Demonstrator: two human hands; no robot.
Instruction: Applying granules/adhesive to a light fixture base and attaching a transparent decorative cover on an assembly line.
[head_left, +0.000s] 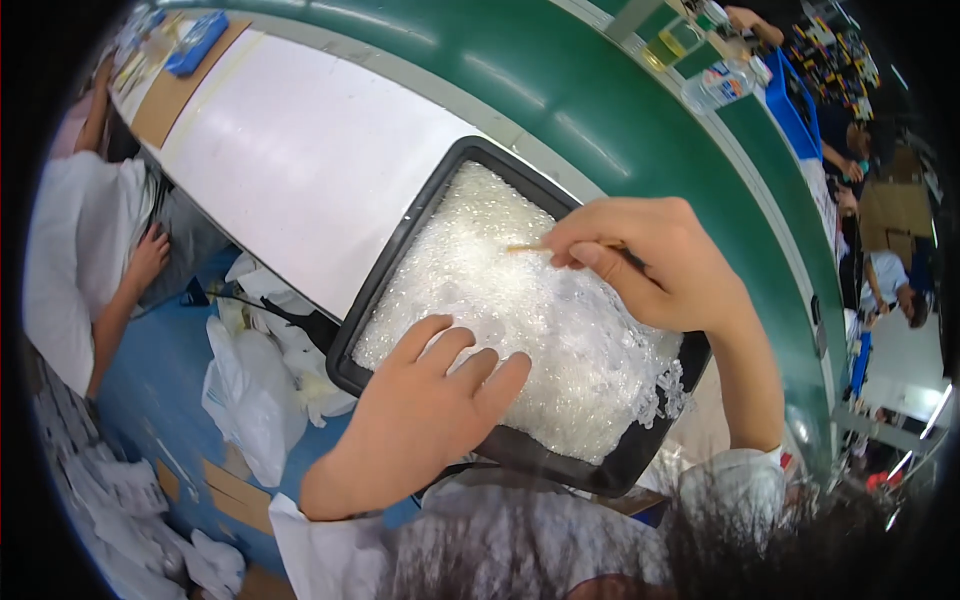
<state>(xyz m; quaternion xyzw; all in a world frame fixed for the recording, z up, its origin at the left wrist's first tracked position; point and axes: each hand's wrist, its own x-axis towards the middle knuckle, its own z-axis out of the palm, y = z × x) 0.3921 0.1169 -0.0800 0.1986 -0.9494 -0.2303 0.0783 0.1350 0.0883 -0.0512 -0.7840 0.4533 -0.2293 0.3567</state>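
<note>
Pinching a thin stick (524, 248), my remote right fingers (562, 239) are hovering over clear beads (465, 235) in the black tray (628, 468); my left fingers (443, 352), loosely parted, are resting there. Hard sweeping could be causing spills.

The room has a blue floor (155, 385), green worktop (560, 110) and strip light (936, 412).

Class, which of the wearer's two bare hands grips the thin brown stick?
The right hand: it pinches the thin brown stick over the clear, glittering pieces. The left hand, spread at those pieces, shows no stick.
</note>
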